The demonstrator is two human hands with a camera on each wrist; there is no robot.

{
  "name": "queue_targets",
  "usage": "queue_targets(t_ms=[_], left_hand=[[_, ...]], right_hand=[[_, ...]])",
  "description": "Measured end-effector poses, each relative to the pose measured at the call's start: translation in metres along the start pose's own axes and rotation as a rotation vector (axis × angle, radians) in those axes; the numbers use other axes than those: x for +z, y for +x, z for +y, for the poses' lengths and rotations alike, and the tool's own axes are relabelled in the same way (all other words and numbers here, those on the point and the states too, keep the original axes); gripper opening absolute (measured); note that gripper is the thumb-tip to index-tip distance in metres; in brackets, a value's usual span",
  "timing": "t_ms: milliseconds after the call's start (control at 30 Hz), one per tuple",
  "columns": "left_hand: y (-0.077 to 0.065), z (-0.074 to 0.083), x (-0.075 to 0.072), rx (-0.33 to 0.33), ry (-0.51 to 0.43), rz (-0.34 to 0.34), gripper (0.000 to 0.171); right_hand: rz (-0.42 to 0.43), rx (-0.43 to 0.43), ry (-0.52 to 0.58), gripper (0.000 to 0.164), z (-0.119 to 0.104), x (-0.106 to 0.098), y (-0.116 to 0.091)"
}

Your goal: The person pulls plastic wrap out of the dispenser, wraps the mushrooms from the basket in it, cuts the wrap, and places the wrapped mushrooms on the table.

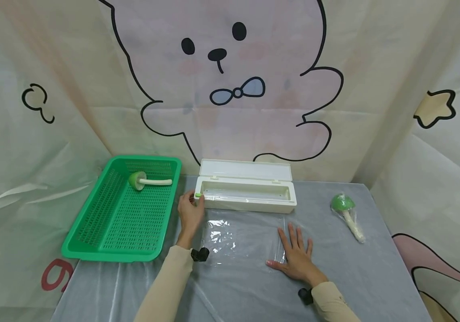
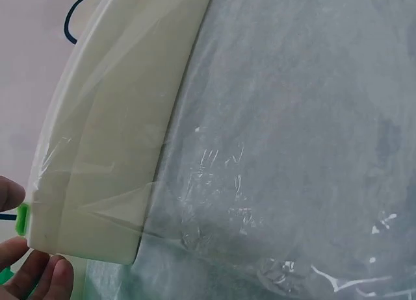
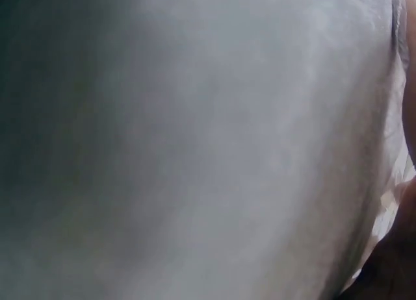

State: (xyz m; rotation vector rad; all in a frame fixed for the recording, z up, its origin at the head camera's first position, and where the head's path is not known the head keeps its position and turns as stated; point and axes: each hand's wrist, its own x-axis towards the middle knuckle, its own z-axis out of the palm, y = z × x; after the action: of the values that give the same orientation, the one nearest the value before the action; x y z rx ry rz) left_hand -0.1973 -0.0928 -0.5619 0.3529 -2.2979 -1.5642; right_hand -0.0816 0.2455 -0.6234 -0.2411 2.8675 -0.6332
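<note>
A white cling film dispenser [image 1: 250, 205] stands at the back of the table with its lid raised. Clear cling film [image 1: 234, 241] stretches from it over its front and onto the table. At the dispenser's left end my left hand [image 1: 190, 217] pinches the small green slide cutter [image 2: 23, 220] between thumb and fingers, the other fingertips by the box's corner. My right hand [image 1: 299, 257] lies with spread, straight fingers on the film's right part, pressing it to the table. In the right wrist view, only a blurred grey surface and a bit of the hand show.
Left of the dispenser sits a green plastic basket [image 1: 109, 258] holding a toy mushroom [image 1: 137, 180] with a green cap. At the right lies another green-capped mushroom [image 1: 343, 203] wrapped in clear film. A printed curtain [image 1: 366, 103] hangs behind the grey-covered table [image 1: 374, 277].
</note>
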Motion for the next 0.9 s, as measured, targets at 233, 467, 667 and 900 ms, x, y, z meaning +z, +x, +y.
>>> queue_targets(t_ms=[233, 467, 667, 900], left_hand=[[0.0, 0.01, -0.012, 0.146, -0.033, 0.072, 0.038], [0.014, 0.033, -0.037, 0.166, -0.099, 0.094, 0.041], [0.039, 0.046, -0.071, 0.165, -0.163, 0.135, 0.042], [0.072, 0.036, -0.111, 0.109, -0.119, 0.191, 0.046]], right_hand=[[0.025, -0.008, 0.016, 0.116, -0.001, 0.001, -0.001], [0.021, -0.001, 0.0, 0.116, -0.001, 0.003, 0.0], [0.012, 0.005, 0.001, 0.117, -0.005, -0.001, 0.0], [-0.039, 0.05, -0.026, 0.117, -0.014, -0.009, -0.001]])
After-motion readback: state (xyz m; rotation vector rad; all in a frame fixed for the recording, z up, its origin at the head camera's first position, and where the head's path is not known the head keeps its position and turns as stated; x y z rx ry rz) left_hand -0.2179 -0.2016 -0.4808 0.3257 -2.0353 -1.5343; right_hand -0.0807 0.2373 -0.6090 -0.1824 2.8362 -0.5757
